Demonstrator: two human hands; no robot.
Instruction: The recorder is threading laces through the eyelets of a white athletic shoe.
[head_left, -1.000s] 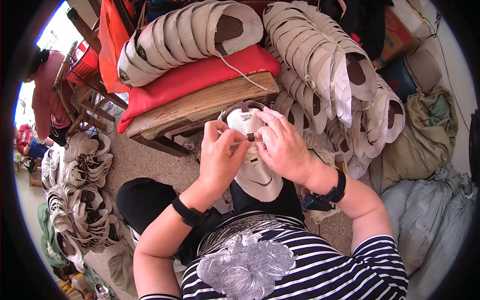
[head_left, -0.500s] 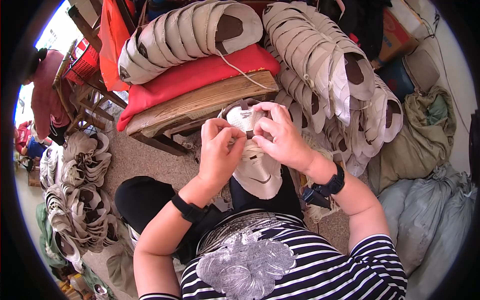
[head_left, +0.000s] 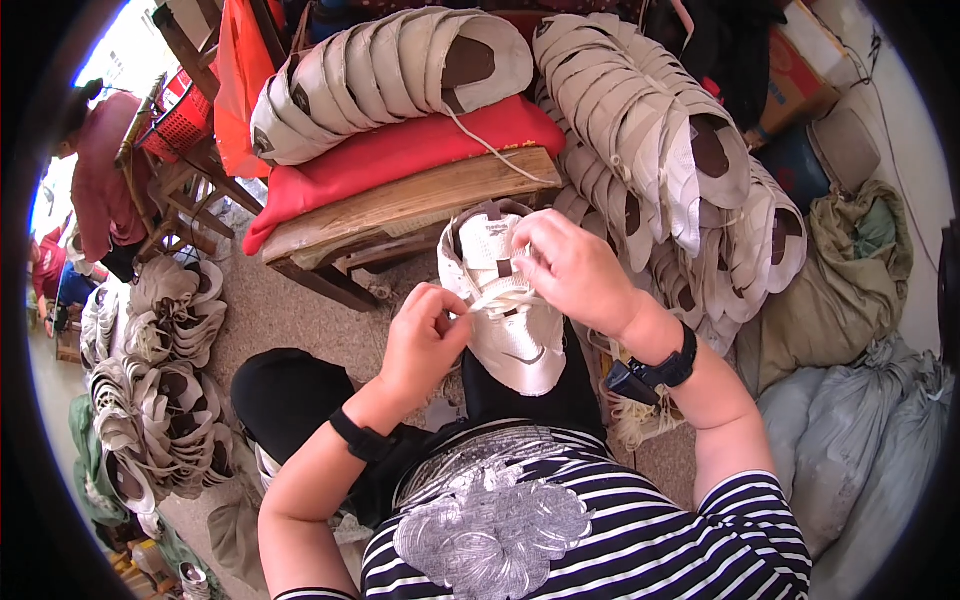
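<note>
A cream shoe upper (head_left: 518, 355) with a pale tongue rests on my dark-trousered lap, its toe toward me. Pale shoelace (head_left: 500, 296) crosses its front below a small dark loop on the tongue. At the upper's left edge, my left hand (head_left: 425, 340) is closed in a pinch on the lace. My right hand (head_left: 582, 270) reaches over the tongue from the right, thumb and fingertips pinched together by the dark loop. The lace runs toward this hand too, though its fingers mostly hide the part they grip.
Ahead stands a wooden bench (head_left: 420, 205) with a red cushion (head_left: 400, 150) and a row of nested uppers (head_left: 370, 80). More stacked uppers (head_left: 640, 120) are at right, others (head_left: 165, 400) on the left floor. Sacks (head_left: 850, 450) lie right; a person (head_left: 110, 170) is far left.
My hands have moved apart from the dark loop: the left down and leftward, the right slightly up and rightward. More of the tongue and crossing lace now shows.
</note>
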